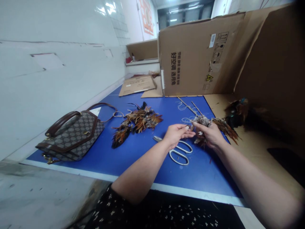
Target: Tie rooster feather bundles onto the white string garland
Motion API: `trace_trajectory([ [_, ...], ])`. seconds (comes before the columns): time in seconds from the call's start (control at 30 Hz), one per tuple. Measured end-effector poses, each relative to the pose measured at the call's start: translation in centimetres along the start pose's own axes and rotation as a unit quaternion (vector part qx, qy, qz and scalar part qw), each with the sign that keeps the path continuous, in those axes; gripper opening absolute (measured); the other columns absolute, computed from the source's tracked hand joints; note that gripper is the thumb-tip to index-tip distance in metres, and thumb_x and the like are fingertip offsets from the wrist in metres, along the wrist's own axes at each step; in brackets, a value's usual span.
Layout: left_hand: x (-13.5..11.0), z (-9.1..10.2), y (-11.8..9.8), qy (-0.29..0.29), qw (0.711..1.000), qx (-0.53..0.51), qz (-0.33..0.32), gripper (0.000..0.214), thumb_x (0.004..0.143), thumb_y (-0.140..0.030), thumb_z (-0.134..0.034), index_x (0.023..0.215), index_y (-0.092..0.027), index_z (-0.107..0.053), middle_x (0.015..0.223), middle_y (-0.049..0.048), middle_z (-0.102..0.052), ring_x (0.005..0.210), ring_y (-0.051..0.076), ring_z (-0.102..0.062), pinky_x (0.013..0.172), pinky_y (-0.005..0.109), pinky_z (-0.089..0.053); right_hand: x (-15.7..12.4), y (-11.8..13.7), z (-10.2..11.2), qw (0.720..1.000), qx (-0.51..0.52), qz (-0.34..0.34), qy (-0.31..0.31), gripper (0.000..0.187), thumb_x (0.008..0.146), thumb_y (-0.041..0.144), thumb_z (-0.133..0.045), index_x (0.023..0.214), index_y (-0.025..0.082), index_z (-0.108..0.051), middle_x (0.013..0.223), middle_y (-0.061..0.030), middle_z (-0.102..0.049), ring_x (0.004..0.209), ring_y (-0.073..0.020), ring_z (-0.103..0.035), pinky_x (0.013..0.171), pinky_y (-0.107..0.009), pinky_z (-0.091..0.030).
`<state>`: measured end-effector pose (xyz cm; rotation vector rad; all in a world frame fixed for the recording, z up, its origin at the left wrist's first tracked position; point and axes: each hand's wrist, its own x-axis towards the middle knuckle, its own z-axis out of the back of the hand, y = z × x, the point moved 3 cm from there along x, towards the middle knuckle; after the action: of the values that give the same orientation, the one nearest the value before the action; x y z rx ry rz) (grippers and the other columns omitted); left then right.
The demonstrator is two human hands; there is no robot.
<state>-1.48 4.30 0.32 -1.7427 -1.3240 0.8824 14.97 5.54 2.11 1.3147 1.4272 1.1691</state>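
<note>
My right hand [213,133] is closed round a bunch of feathers [202,121], grey and fluffy at the base, with brown tips pointing to the right. Close beside it, my left hand [177,135] pinches at the bunch's near end; what lies between its fingertips is too small to make out clearly. Below the left hand, a pair of scissors [179,156] with pale handles rests on the blue table [133,159]. Loose white string [183,106] and two thin sticks [188,106] lie just beyond the hands. A pile of brown and black feathers [140,121] spreads out to the left.
A patterned handbag [73,135] with a brown handle stands at the left, its strap trailing toward the feather pile. A large cardboard box [195,60] rises at the back right. Flattened cardboard [137,86] lies behind. More dark feathers [235,113] are on the cardboard at right.
</note>
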Motion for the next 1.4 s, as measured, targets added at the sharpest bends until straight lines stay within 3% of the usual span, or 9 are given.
trace_trajectory([
  [0.13, 0.1, 0.3, 0.0, -0.028, 0.999, 0.035, 0.004, 0.032, 0.085, -0.029, -0.082, 0.099, -0.003, -0.071, 0.069, 0.0104, -0.072, 0.058, 0.014, -0.067, 0.062, 0.028, -0.055, -0.3, -0.1, -0.5, 1.0, -0.018, 0.004, 0.014, 0.045, 0.065, 0.051, -0.094, 0.084, 0.018, -0.07, 0.063, 0.0013, -0.061, 0.048, -0.0092, -0.047, 0.039, -0.022, -0.035],
  [0.23, 0.0, 0.2, 0.0, -0.021, 0.999, 0.023, 0.006, 0.034, 0.082, -0.031, -0.084, 0.1, -0.004, -0.072, 0.065, 0.0076, -0.069, 0.054, 0.012, -0.062, 0.054, 0.024, -0.047, -0.3, -0.4, -0.6, 0.999, -0.039, 0.003, 0.012, 0.047, 0.066, 0.053, -0.093, 0.09, 0.017, -0.074, 0.073, -0.0011, -0.068, 0.051, -0.0095, -0.052, 0.042, -0.021, -0.04],
  [0.37, -0.1, 0.0, 0.0, 0.007, 1.0, 0.0, 0.007, 0.039, 0.077, -0.036, -0.087, 0.095, -0.005, -0.073, 0.066, 0.0066, -0.067, 0.056, 0.011, -0.06, 0.055, 0.024, -0.043, -0.3, -0.7, -0.6, 0.998, -0.059, 0.006, -0.002, 0.05, 0.067, 0.055, -0.092, 0.096, 0.018, -0.076, 0.081, -0.0046, -0.073, 0.056, -0.012, -0.057, 0.043, -0.022, -0.042],
  [0.6, -0.1, 0.0, 0.1, 0.034, 0.998, 0.044, 0.01, 0.035, 0.078, -0.037, -0.086, 0.081, -0.006, -0.07, 0.062, 0.0054, -0.063, 0.052, 0.008, -0.052, 0.053, 0.023, -0.035, -0.4, -0.6, -1.0, 0.998, -0.06, -0.005, 0.006, 0.048, 0.063, 0.053, -0.095, 0.089, 0.019, -0.073, 0.073, -0.0016, -0.069, 0.051, -0.0119, -0.054, 0.042, -0.024, -0.039],
  [0.73, -0.2, 0.0, 0.0, 0.025, 0.998, 0.049, 0.015, 0.036, 0.078, -0.038, -0.085, 0.085, -0.006, -0.071, 0.063, 0.004, -0.061, 0.051, 0.007, -0.051, 0.05, 0.022, -0.032, -0.2, -0.5, -0.6, 1.0, -0.009, 0.02, 0.007, 0.042, 0.071, 0.05, -0.091, 0.072, 0.02, -0.063, 0.055, 0.0037, -0.05, 0.045, -0.0089, -0.039, 0.04, -0.025, -0.031],
  [0.83, -0.1, 0.2, 0.0, 0.024, 0.999, 0.043, 0.02, 0.039, 0.077, -0.037, -0.086, 0.094, -0.005, -0.073, 0.069, 0.0046, -0.063, 0.053, 0.007, -0.053, 0.047, 0.021, -0.031, 0.0, -0.2, -0.2, 0.999, 0.027, 0.029, 0.017, 0.039, 0.077, 0.05, -0.087, 0.074, 0.021, -0.062, 0.053, 0.0056, -0.041, 0.044, -0.0085, -0.034, 0.041, -0.025, -0.028],
  [1.1, -0.2, 0.5, 0.2, 0.041, 0.995, 0.086, 0.041, 0.039, 0.079, -0.044, -0.083, 0.083, -0.008, -0.069, 0.053, 0.0024, -0.056, 0.042, 0.006, -0.043, 0.041, 0.021, -0.021, -0.1, -1.1, 0.1, 0.995, -0.066, 0.026, 0.067, 0.046, 0.078, 0.055, -0.085, 0.066, 0.02, -0.057, 0.054, 0.0026, -0.048, 0.046, -0.0095, -0.039, 0.043, -0.026, -0.032],
  [1.27, -0.2, 0.4, 0.0, 0.018, 0.996, 0.082, 0.024, 0.039, 0.079, -0.044, -0.083, 0.081, -0.008, -0.069, 0.05, 0.0007, -0.054, 0.04, 0.005, -0.041, 0.041, 0.021, -0.021, 0.0, -1.3, 0.1, 0.995, -0.062, 0.033, 0.067, 0.048, 0.08, 0.054, -0.085, 0.065, 0.02, -0.055, 0.055, 0.002, -0.048, 0.047, -0.0095, -0.039, 0.043, -0.025, -0.032],
  [1.4, 0.0, 0.3, -0.2, -0.03, 0.999, 0.033, -0.02, 0.045, 0.07, -0.045, -0.089, 0.087, -0.007, -0.072, 0.065, 0.0034, -0.062, 0.048, 0.007, -0.049, 0.043, 0.022, -0.026, 0.2, -1.0, -0.2, 0.997, 0.018, 0.021, 0.066, 0.044, 0.08, 0.051, -0.085, 0.073, 0.021, -0.054, 0.056, 0.0058, -0.041, 0.045, -0.0074, -0.033, 0.041, -0.023, -0.027],
])
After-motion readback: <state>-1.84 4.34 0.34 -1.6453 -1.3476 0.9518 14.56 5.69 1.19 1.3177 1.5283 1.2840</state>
